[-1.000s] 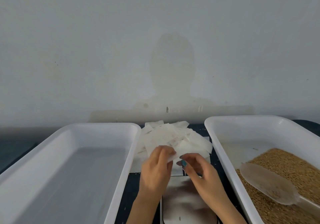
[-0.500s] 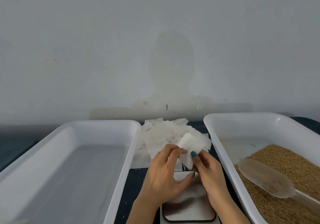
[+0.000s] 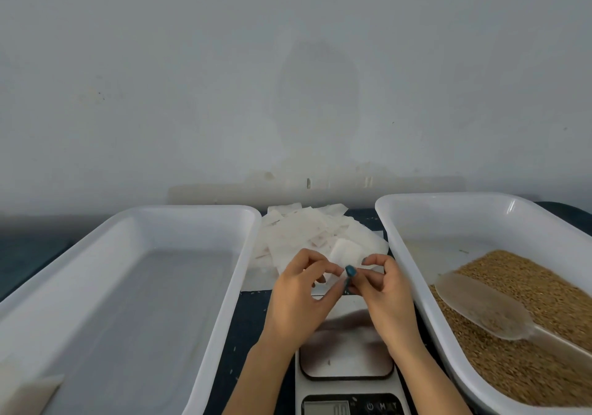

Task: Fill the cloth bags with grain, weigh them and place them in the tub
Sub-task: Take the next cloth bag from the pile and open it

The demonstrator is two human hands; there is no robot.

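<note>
Cloth bag at frame centre, pinched at its lower edge between left hand and right hand, held above the scale, bag pile just behind, empty tub lower left, grain tub with scoop right

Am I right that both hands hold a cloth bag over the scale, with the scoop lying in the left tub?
Not quite: the head view shows the scoop lying on the grain in the right tub. Both hands, left and right, do hold a cloth bag above the scale.
</note>
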